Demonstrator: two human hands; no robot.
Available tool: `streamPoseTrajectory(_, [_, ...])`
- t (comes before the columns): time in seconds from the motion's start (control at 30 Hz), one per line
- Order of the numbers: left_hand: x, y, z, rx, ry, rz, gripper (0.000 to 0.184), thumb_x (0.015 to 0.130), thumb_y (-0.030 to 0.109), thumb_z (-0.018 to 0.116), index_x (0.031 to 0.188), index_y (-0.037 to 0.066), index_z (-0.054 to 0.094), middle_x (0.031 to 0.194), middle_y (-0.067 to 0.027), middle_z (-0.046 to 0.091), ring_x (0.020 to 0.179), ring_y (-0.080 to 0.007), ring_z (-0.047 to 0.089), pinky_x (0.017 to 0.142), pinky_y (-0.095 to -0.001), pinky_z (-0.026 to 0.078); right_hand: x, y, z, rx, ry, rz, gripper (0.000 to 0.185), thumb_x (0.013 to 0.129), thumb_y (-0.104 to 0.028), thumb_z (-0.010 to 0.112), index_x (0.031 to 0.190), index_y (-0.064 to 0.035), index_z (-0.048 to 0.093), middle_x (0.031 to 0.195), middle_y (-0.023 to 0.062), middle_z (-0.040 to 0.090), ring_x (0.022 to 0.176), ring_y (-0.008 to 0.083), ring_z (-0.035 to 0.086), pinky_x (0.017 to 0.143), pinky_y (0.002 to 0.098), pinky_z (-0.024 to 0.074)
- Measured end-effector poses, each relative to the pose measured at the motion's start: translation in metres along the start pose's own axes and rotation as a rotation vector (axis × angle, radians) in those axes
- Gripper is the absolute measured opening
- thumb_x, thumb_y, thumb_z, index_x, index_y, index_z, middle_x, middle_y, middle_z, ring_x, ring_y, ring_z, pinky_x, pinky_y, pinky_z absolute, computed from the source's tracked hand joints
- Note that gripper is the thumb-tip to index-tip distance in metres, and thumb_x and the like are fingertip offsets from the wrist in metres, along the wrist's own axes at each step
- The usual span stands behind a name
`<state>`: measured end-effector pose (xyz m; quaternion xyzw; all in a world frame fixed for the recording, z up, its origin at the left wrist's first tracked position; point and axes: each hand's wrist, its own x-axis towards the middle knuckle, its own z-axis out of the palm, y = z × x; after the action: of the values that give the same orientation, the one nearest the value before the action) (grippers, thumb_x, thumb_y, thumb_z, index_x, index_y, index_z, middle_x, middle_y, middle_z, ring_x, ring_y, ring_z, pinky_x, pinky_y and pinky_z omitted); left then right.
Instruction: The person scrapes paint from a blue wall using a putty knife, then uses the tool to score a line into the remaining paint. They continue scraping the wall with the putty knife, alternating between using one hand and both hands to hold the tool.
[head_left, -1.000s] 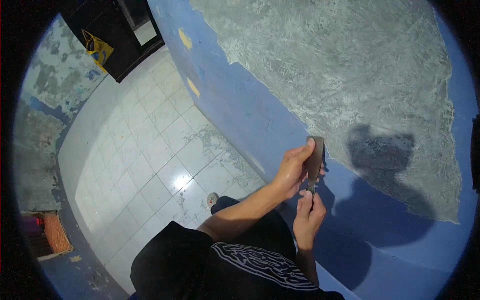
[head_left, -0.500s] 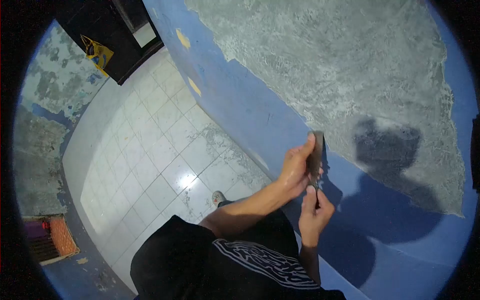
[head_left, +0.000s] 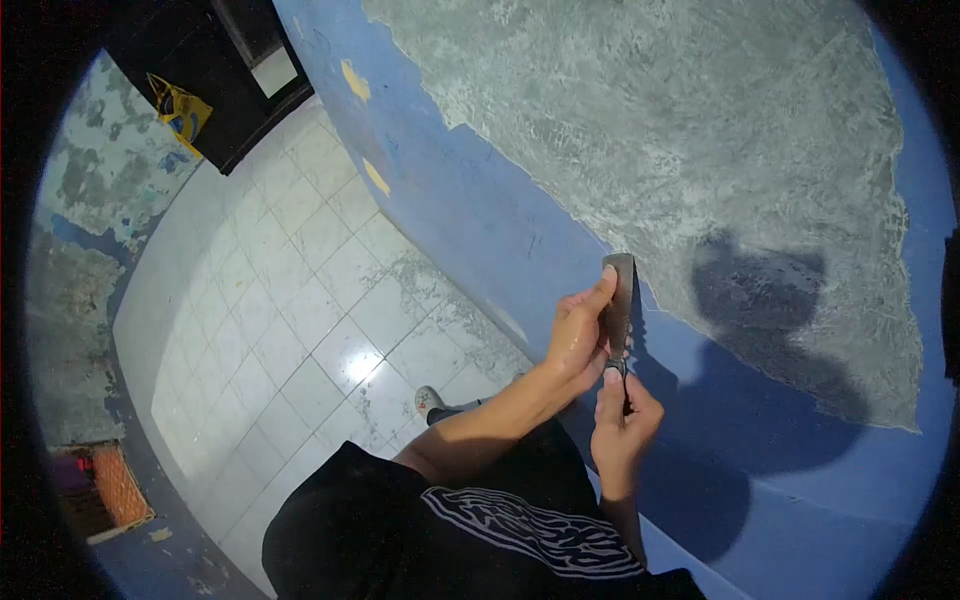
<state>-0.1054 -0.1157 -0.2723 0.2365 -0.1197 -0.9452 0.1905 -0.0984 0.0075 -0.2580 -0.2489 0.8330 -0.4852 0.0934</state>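
A paint scraper [head_left: 620,300] with a flat, dull metal blade is held against the wall, its tip at the ragged border between blue paint [head_left: 510,230] and bare grey plaster [head_left: 650,130]. My left hand [head_left: 578,335] is closed on the blade, thumb lying along its face near the tip and fingertips showing behind the far edge. Lower down, my right hand [head_left: 625,420] grips the dark handle, its thumb pressed near where the blade starts. Part of the handle is hidden by the fingers.
White floor tiles [head_left: 300,300] stretch out at the left, with grey dust near the wall's foot. A yellow bag [head_left: 182,112] hangs by the dark door [head_left: 150,60]. An orange-sided opening [head_left: 120,485] sits low in the opposite peeling wall. My shoe [head_left: 428,402] stands on the tiles.
The whole view has shifted slightly. The scraper's blade has turned a little, showing more of its flat face. Both hands keep their hold.
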Motion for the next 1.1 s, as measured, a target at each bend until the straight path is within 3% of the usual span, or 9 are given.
streamPoseTrajectory(0.13, [0.006,-0.01,-0.006,0.038,-0.005,-0.007,0.037,0.095,0.04,0.06,0.077,0.008,0.059,0.063,-0.0008,0.056,0.051,-0.0109,0.051,0.047,-0.0258,0.042,-0.005,-0.004,-0.007,0.028,0.054,0.09,0.034,0.095,-0.016,0.055,0.067,0.0009,0.048,0.054,-0.0029,0.038,0.05,0.0053,0.034,0.045,0.0272,0.0238])
streamPoseTrajectory(0.33, [-0.001,0.018,-0.005,0.059,0.026,0.048,0.043,0.094,0.046,0.059,0.084,0.004,0.059,0.071,-0.0069,0.058,0.058,-0.0141,0.054,0.049,-0.0267,0.042,0.008,-0.008,0.011,-0.015,0.031,-0.131,0.033,0.096,-0.015,0.055,0.07,0.0033,0.046,0.056,-0.0029,0.033,0.055,0.0058,0.03,0.047,0.0281,0.022])
streamPoseTrajectory(0.4, [-0.003,-0.005,-0.004,0.064,-0.015,-0.066,0.043,0.094,0.046,0.059,0.085,0.004,0.06,0.071,-0.0067,0.058,0.06,-0.0138,0.056,0.051,-0.0264,0.045,-0.001,-0.011,-0.003,-0.076,0.029,-0.064,0.035,0.096,-0.016,0.055,0.067,0.0018,0.046,0.055,-0.0028,0.035,0.053,0.0057,0.031,0.046,0.0284,0.0229])
streamPoseTrajectory(0.5, [0.0,-0.003,-0.004,-0.002,-0.027,-0.02,0.041,0.093,0.044,0.06,0.084,0.004,0.061,0.068,-0.0061,0.059,0.055,-0.0151,0.056,0.05,-0.0276,0.047,-0.005,-0.008,-0.008,0.03,0.013,0.113,0.036,0.096,-0.018,0.055,0.065,-0.0009,0.048,0.055,-0.0038,0.039,0.05,0.0048,0.034,0.045,0.0269,0.0234])
streamPoseTrajectory(0.6, [0.003,-0.004,-0.005,0.017,-0.021,-0.015,0.039,0.094,0.043,0.06,0.084,0.004,0.062,0.069,-0.0062,0.059,0.056,-0.015,0.055,0.05,-0.0277,0.046,-0.007,-0.013,-0.008,-0.111,-0.067,0.159,0.024,0.094,-0.016,0.055,0.085,0.0051,0.061,0.061,0.0034,0.049,0.06,0.0086,0.039,0.053,0.0287,0.0325])
streamPoseTrajectory(0.73, [0.001,-0.015,0.0,0.008,-0.007,-0.002,0.04,0.093,0.042,0.061,0.074,0.007,0.059,0.062,-0.0051,0.057,0.048,-0.0138,0.053,0.043,-0.0264,0.043,-0.009,-0.01,-0.01,0.084,0.044,0.126,0.024,0.095,-0.015,0.055,0.083,0.0057,0.06,0.059,0.0059,0.048,0.058,0.009,0.04,0.053,0.0278,0.0333])
streamPoseTrajectory(0.8, [0.003,-0.002,-0.002,0.01,0.016,0.014,0.041,0.093,0.043,0.062,0.073,0.007,0.058,0.061,-0.0055,0.056,0.048,-0.0143,0.053,0.043,-0.0269,0.043,0.003,-0.009,-0.002,-0.014,0.009,0.018,0.035,0.096,-0.02,0.056,0.066,-0.0018,0.051,0.054,-0.0045,0.04,0.049,0.0043,0.035,0.045,0.0257,0.0246])
streamPoseTrajectory(1.0, [-0.001,-0.003,0.006,0.067,0.051,-0.035,0.043,0.092,0.044,0.062,0.071,0.007,0.055,0.06,-0.0054,0.053,0.047,-0.0153,0.052,0.043,-0.0277,0.043,-0.009,-0.013,-0.006,0.035,0.064,0.055,0.035,0.097,-0.018,0.055,0.067,-0.0001,0.052,0.056,-0.0043,0.04,0.051,0.0043,0.035,0.046,0.0255,0.0253])
streamPoseTrajectory(1.1, [0.004,0.001,-0.004,0.053,0.022,0.011,0.042,0.092,0.047,0.061,0.08,0.007,0.058,0.064,-0.0054,0.054,0.05,-0.0172,0.052,0.044,-0.0293,0.04,-0.009,-0.013,0.004,-0.011,0.051,0.058,0.036,0.096,-0.018,0.055,0.066,-0.0007,0.052,0.055,-0.0041,0.041,0.051,0.0042,0.035,0.046,0.0252,0.025])
